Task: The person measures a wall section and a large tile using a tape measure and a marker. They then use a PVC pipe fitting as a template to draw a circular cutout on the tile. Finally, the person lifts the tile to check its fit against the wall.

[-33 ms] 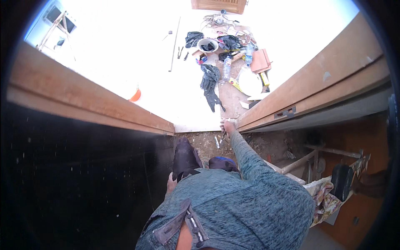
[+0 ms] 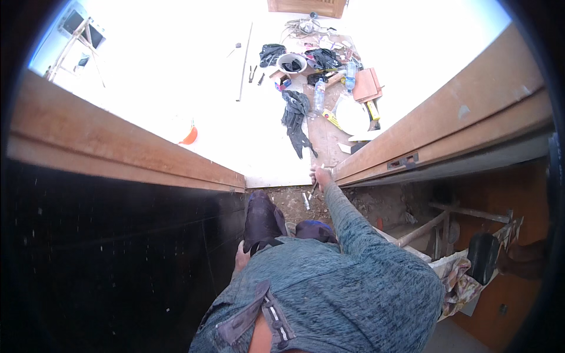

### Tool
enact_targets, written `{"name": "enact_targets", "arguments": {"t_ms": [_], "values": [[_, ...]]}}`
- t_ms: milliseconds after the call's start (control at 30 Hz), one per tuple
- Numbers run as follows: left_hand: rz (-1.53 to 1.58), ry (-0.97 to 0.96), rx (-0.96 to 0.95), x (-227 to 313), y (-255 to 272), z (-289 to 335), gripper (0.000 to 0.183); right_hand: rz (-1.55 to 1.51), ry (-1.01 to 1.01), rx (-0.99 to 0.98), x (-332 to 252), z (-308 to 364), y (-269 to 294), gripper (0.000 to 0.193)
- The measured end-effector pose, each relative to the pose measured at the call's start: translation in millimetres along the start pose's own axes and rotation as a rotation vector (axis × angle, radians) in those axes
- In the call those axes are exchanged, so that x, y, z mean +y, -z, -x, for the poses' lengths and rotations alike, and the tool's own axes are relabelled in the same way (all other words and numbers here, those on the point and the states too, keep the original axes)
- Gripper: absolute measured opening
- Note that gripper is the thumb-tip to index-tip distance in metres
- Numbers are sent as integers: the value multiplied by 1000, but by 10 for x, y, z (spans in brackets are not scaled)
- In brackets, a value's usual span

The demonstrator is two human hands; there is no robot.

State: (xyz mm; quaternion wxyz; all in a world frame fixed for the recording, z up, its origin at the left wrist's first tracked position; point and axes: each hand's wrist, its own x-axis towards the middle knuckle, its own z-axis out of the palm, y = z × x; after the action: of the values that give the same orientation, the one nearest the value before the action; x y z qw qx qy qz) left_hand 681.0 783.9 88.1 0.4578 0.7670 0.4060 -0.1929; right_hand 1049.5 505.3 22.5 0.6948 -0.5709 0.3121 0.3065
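My right hand reaches down to the doorway threshold, at the near edge of the white floor and beside the right door frame. Its fingers are closed on a thin tool whose dark end points back toward me; its kind is too small to tell. On the dirt strip just below lies a short white stick-like piece. My left hand rests low beside my left leg, next to the dark panel. Its fingers are mostly hidden by leg and shirt.
Wooden frames flank the opening, with a dark panel at left. Beyond lie a black plastic bag, a white bucket, bottles, reddish tiles and an orange object. A wooden stand is at right.
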Motion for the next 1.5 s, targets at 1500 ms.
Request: {"name": "enact_targets", "arguments": {"t_ms": [1500], "values": [[58,7,59,6408,3507,-7993,59,1049,408,234,-5806,-5760,-3702,20]]}}
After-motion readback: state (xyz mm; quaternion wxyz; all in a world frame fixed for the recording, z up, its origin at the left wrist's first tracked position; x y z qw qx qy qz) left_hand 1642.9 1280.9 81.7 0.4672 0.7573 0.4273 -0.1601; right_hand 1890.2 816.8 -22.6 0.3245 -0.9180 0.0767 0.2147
